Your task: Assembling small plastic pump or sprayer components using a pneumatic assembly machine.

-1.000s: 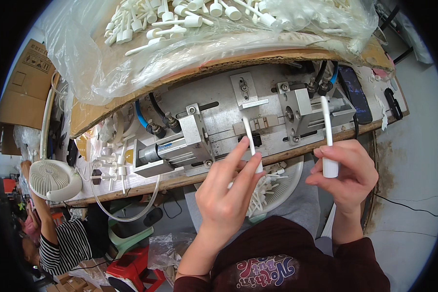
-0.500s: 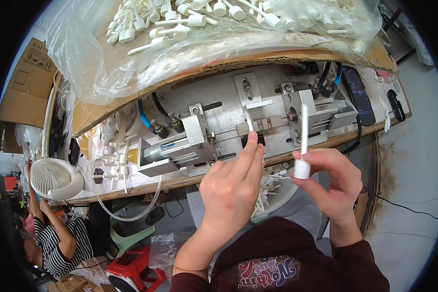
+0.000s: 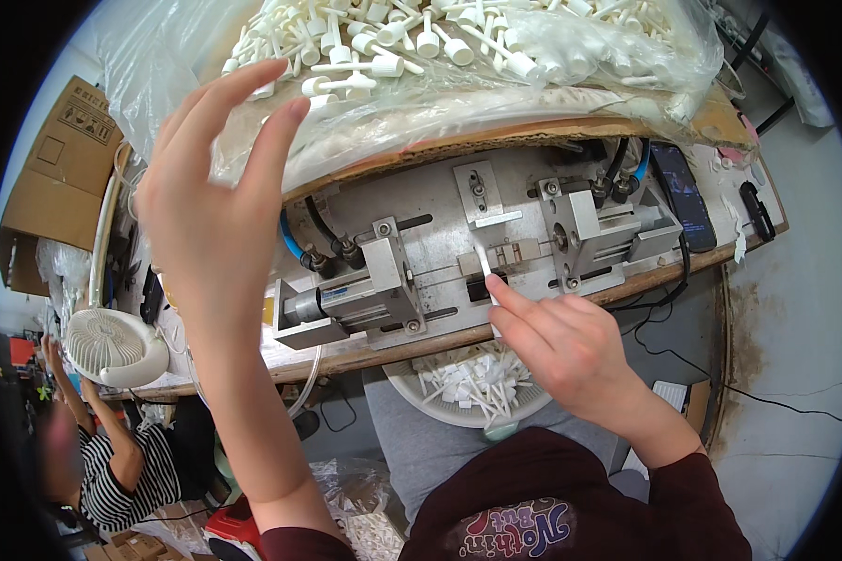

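My left hand [image 3: 210, 187] is raised at the left, thumb and fingers apart, holding nothing. Its fingertips are at the near edge of a heap of white plastic caps with long stems [image 3: 458, 49]. My right hand [image 3: 571, 351] pinches a white stemmed cap [image 3: 486, 263] at the middle of the metal fixture. The stem's bent end lies beside a small grooved metal block [image 3: 515, 253]; the fingers partly hide the rest. On either side of the block stand a left pneumatic cylinder clamp [image 3: 351, 294] and a right cylinder clamp [image 3: 594, 227].
The heap lies on clear plastic over a cardboard sheet [image 3: 412, 150] above the bench. Below the bench edge, a white basket [image 3: 444, 417] of white pieces rests by my lap. A phone [image 3: 688, 201] lies right, a small fan [image 3: 117, 348] stands left. Another person [image 3: 131, 467] sits far left.
My left hand has left the fixture and risen up and left to the heap. My right hand has brought its stemmed cap left to the block.
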Available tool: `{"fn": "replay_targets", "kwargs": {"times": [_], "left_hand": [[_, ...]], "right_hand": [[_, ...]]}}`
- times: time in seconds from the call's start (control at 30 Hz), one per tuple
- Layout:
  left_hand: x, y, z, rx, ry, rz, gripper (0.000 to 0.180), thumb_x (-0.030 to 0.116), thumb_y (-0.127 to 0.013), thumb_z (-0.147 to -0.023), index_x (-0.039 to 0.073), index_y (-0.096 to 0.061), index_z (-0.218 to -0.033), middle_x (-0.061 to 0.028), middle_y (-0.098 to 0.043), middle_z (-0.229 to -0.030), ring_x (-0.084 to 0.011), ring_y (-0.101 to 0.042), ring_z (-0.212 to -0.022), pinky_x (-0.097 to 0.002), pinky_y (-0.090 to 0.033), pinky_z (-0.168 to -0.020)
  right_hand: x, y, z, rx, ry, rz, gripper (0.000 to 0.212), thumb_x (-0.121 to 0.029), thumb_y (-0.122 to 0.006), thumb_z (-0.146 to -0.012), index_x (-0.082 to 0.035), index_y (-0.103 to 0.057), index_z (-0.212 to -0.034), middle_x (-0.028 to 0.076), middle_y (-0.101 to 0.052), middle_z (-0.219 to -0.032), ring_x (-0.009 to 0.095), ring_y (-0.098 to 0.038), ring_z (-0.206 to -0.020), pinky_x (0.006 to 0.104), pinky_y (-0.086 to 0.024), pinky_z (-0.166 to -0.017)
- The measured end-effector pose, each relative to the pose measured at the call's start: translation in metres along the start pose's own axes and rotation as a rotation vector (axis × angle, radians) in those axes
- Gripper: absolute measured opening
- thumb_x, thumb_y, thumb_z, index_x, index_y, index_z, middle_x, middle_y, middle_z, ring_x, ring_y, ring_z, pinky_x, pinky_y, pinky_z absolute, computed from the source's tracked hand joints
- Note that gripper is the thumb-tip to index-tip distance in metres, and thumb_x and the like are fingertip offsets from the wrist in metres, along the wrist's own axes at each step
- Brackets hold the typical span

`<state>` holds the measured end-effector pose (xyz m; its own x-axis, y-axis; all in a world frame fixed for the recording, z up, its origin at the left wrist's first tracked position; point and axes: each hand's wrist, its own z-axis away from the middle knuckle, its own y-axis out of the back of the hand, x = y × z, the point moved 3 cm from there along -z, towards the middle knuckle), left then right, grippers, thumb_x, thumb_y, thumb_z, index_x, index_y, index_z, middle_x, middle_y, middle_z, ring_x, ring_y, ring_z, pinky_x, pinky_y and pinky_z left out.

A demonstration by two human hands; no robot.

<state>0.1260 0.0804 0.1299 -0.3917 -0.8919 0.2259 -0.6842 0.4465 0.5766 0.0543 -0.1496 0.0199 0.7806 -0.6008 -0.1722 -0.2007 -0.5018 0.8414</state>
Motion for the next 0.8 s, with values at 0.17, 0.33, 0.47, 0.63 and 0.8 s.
{"fn": "replay_targets", "kwargs": {"times": [0.17,0.33,0.47,0.63,0.8], "left_hand": [[-0.041,-0.037,-0.016,-0.289,0.099,-0.059,0.036,0.024,-0.071,-0.087,0.010,-0.068,-0.120,-0.0127,-0.068,-0.117,-0.0249,-0.062,-0.110,-0.0367,-0.045,-0.097],[-0.041,-0.053,-0.020,-0.509,0.227,-0.005,0.035,0.024,-0.073,-0.085,0.012,-0.070,-0.117,-0.0142,-0.069,-0.106,-0.0239,-0.063,-0.092,-0.0354,-0.050,-0.081],[-0.036,-0.050,-0.017,-0.437,0.155,-0.013,0.027,0.015,-0.071,-0.083,0.011,-0.072,-0.110,-0.0110,-0.067,-0.097,-0.0191,-0.059,-0.080,-0.0337,-0.049,-0.073],[-0.033,-0.037,-0.012,-0.289,0.180,0.170,0.018,0.010,-0.069,-0.084,0.009,-0.075,-0.101,-0.0106,-0.068,-0.099,-0.0233,-0.065,-0.088,-0.0334,-0.050,-0.076],[-0.010,-0.008,-0.007,-0.056,0.357,0.684,0.017,0.005,-0.067,-0.086,0.004,-0.074,-0.102,-0.0109,-0.071,-0.107,-0.0151,-0.066,-0.092,-0.0278,-0.052,-0.076]], "right_hand": [[-0.003,-0.001,-0.014,-0.023,0.020,0.063,0.013,-0.008,-0.063,-0.071,-0.003,-0.059,-0.083,0.019,-0.069,-0.114,0.007,-0.055,-0.052,0.0230,-0.040,-0.054],[-0.004,0.003,-0.018,-0.077,0.014,0.079,0.011,-0.008,-0.063,-0.070,-0.004,-0.057,-0.080,0.020,-0.069,-0.114,0.008,-0.055,-0.049,0.0229,-0.040,-0.052],[-0.005,0.003,-0.018,-0.102,0.010,0.082,0.010,-0.009,-0.064,-0.073,-0.005,-0.057,-0.079,0.020,-0.068,-0.114,0.008,-0.057,-0.051,0.0235,-0.042,-0.054],[0.001,0.020,-0.032,-0.051,-0.002,-0.097,0.018,-0.015,-0.071,-0.078,-0.003,-0.062,-0.087,0.014,-0.070,-0.107,0.017,-0.065,-0.067,0.0276,-0.048,-0.060],[0.004,0.039,-0.053,0.251,-0.160,-0.344,0.031,-0.003,-0.079,-0.073,-0.002,-0.069,-0.102,0.011,-0.071,-0.100,0.019,-0.068,-0.077,0.0285,-0.053,-0.063]]}}
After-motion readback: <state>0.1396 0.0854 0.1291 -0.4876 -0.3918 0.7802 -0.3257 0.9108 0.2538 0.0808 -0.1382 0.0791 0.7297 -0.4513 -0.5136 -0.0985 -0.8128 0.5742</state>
